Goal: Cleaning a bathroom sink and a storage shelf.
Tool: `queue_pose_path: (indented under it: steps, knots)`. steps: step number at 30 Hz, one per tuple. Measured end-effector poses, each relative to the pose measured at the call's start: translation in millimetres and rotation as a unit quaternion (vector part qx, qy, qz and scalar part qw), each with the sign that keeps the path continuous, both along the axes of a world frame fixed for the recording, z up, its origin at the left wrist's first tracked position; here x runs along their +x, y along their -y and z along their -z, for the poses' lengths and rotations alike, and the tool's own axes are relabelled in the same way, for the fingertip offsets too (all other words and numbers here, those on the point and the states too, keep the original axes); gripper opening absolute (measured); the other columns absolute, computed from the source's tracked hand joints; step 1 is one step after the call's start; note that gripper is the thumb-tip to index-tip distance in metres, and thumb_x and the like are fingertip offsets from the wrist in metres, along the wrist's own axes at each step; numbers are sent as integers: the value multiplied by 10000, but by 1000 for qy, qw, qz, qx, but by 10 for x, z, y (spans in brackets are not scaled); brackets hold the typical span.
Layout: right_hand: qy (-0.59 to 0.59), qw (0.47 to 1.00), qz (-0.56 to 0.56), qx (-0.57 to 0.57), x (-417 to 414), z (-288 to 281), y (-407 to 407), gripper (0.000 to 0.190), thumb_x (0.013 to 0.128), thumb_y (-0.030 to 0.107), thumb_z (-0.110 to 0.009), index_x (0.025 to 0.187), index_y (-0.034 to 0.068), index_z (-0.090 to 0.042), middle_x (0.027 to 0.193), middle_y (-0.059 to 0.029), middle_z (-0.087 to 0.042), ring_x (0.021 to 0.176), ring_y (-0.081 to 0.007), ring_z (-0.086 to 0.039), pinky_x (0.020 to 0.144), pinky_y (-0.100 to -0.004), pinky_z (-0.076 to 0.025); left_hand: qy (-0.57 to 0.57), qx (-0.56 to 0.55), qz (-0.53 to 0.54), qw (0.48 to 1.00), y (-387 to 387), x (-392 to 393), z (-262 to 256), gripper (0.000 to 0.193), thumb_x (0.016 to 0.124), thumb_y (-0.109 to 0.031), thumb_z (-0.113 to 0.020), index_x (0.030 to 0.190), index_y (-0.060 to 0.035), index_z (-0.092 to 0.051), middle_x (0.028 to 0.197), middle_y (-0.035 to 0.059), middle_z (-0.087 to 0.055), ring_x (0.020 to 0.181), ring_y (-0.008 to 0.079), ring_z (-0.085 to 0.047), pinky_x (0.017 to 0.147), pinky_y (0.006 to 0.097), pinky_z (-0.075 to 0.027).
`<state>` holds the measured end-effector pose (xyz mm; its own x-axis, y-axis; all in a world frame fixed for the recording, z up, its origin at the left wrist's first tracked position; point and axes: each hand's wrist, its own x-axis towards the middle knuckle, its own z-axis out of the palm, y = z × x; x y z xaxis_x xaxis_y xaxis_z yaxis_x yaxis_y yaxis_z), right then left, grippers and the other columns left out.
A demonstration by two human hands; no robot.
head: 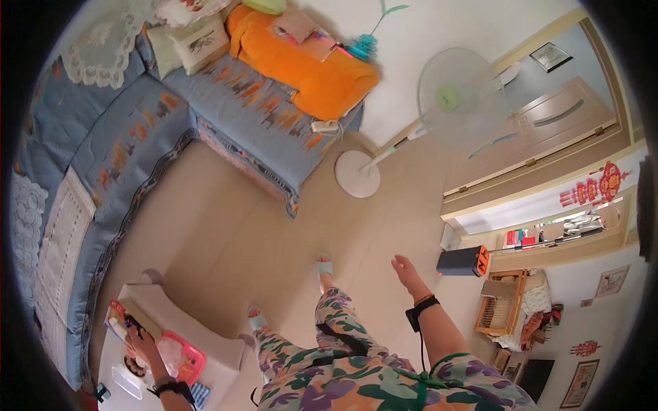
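My left hand (140, 341) reaches over a low white table (231, 354) at the lower left. Its fingers touch small dark items at a cardboard box (144, 319); whether they grip one I cannot tell. Beside that hand are a pink plastic tray (196, 359) holding a clear bag, a round brown object (134, 366), a clear plastic container (127, 383) and a blue striped cloth (200, 394). My right hand (406, 271) hangs over the floor right of my feet, fingers loosely bent, with nothing visible in it.
A blue-covered sofa (241, 97) with an orange blanket (308, 67) runs along the left and top. A standing fan (358, 173) is on the floor ahead. A dark speaker box (462, 261) stands at the right, near a wooden rack (501, 303) and a doorway.
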<state>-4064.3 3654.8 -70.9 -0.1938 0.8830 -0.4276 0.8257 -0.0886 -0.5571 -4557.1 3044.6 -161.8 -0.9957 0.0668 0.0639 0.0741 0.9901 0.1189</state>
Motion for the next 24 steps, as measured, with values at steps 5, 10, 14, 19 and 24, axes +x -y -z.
queue_pose_path:
  steps: [5,10,14,19,24]
  knots:
    - [-123,990,-22,67,-388,126,-1881,465,938,348,-521,1259,12,-524,1214,-124,-579,1120,-226,-522,974,-333,-389,2,6,-27,1000,-269,904,30,357,845,-199,-550,1173,-59,-569,1166,198,-533,1108,367,-485,947,472,-369]
    - [-172,978,43,110,-336,471,-3899,473,933,347,-528,1249,-5,-521,1188,-124,-586,1092,-200,-529,957,-312,-395,48,7,-131,990,-1342,1942,219,370,760,-96,-601,1123,-25,-577,1128,218,-550,1084,381,-488,948,472,-386]
    - [-159,980,77,87,-717,947,-4758,566,903,328,-580,1339,-1,-432,1278,-155,-523,1180,-219,-476,1017,-332,-342,94,-19,-104,990,-2133,2828,-180,322,770,-143,-671,1035,29,-614,1015,201,-596,995,340,-539,892,437,-435]
    - [28,982,-40,184,-600,1313,-5980,653,887,437,-560,1338,-10,-408,1378,-170,-431,1277,-280,-388,1066,-385,-280,186,-33,-21,982,-3147,3276,-315,298,784,-116,-660,1047,15,-615,1057,218,-587,1040,363,-518,918,463,-411]
    - [-142,952,-17,269,-759,1389,-6391,769,856,458,-595,1387,-35,-335,1475,-198,-285,1375,-319,-232,1137,-391,-134,206,-26,-12,978,-3293,3520,-317,282,778,-101,-666,1042,-7,-627,1021,213,-603,994,374,-540,892,483,-425]
